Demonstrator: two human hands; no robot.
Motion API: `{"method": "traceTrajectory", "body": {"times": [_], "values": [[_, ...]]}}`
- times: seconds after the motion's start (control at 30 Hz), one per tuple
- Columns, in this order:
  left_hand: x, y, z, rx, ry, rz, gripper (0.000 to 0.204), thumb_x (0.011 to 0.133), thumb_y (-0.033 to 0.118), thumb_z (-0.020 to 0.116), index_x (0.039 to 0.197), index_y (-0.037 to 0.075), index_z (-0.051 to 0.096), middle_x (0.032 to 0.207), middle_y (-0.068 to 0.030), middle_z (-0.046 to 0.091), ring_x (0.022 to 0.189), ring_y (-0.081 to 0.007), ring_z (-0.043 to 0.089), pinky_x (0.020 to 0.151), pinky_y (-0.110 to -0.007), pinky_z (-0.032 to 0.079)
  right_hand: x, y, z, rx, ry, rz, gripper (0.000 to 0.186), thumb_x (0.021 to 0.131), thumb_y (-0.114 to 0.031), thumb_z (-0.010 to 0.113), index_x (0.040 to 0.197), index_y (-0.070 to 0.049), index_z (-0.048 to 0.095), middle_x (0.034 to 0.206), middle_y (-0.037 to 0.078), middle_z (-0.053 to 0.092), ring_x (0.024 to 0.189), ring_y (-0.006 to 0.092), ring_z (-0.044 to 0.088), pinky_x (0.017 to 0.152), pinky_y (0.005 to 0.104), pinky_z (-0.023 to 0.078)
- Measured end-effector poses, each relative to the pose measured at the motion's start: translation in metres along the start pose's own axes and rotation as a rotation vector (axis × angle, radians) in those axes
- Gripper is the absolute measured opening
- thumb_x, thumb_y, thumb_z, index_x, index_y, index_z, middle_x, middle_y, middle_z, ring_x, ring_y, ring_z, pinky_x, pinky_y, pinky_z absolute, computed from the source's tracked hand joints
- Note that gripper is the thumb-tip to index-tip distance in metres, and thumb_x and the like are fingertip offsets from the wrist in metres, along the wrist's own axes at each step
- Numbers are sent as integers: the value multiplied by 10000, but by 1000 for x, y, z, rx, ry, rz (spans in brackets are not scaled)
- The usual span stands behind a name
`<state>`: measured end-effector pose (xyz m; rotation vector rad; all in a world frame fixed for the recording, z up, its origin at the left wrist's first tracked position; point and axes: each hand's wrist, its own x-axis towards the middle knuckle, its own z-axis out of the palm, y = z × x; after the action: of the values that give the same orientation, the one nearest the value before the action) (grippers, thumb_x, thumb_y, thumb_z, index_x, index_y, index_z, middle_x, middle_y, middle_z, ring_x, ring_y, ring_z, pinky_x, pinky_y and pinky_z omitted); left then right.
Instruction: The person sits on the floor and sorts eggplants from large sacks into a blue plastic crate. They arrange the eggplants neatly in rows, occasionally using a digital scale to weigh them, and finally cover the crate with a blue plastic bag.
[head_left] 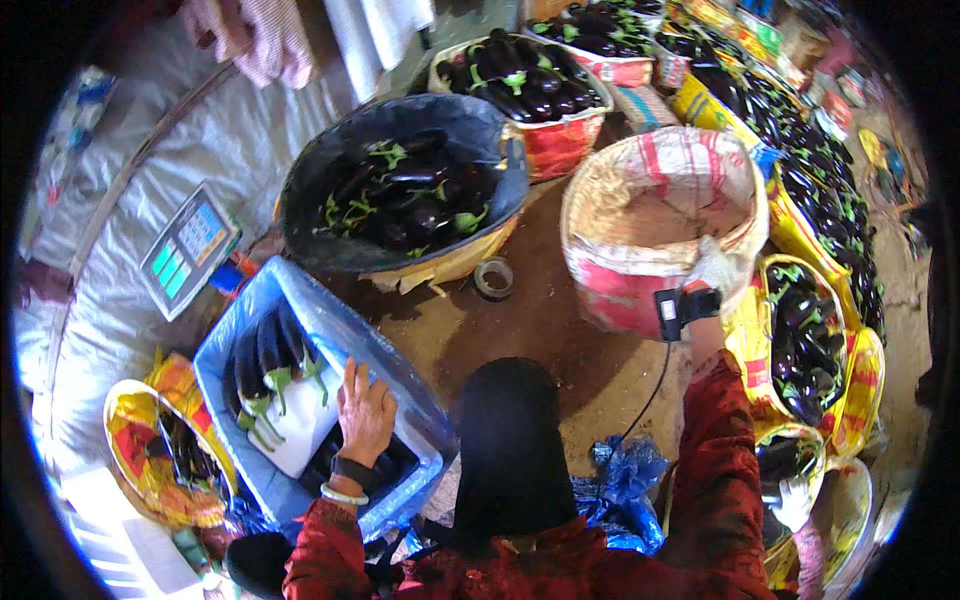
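My bare left hand [365, 412], with a dark band and a pale bangle at the wrist, lies with fingers stretched over a crate [408, 385] lined with blue plastic. Beneath it is a white sheet [308, 440]; eggplants [268, 355] lie in a row beside the sheet, and more sit in shadow below the hand. At the right, my gloved right hand [712, 264] is closed on the near rim of a large round basket [625, 300] wrapped in red and white sacking. A small black device on a cable is strapped to that wrist. No eggplants show inside the basket.
A dark-lined tub [300, 215] of eggplants stands ahead, with a tape roll [492, 279] beside it. A scale display [188, 250] is at left. Eggplant-filled baskets [565, 145] line the back and right. Another person's gloved hand [795, 503] is at lower right.
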<state>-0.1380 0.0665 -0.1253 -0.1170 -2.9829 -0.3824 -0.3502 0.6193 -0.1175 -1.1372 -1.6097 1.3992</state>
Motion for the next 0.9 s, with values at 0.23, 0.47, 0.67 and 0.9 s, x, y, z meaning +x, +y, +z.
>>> {"method": "traceTrajectory", "body": {"times": [0.23,0.47,0.67,0.9], "values": [[0,2,-2,-31,-39,-47,213,890,193,550,997,51,666,1374,-227,455,1408,-401,304,1058,-530,333,24,-47,-1,-69,-240,-468,491,766,-106,693,1249,-78,609,1084,142,709,919,279,685,794,371,538],[1,1,2,-17,35,-9,211,889,229,556,944,58,669,1384,-202,463,1403,-356,328,963,-566,399,-66,-132,-57,305,-729,288,378,911,-244,678,1198,-15,588,1282,168,604,1194,302,567,1051,465,405],[0,0,2,-36,-72,-78,256,906,257,533,1035,70,651,1445,-185,413,1445,-339,257,983,-653,381,-151,-178,-68,743,-1165,367,423,966,-98,529,1352,60,459,1375,272,505,1304,380,483,1125,483,393],[-1,-3,11,0,11,-5,247,909,254,542,1031,75,661,1358,-233,470,1388,-414,327,974,-574,400,-229,-211,0,742,-1208,-580,316,962,-70,578,1252,55,579,1146,190,675,1003,240,675,933,335,526]]}}
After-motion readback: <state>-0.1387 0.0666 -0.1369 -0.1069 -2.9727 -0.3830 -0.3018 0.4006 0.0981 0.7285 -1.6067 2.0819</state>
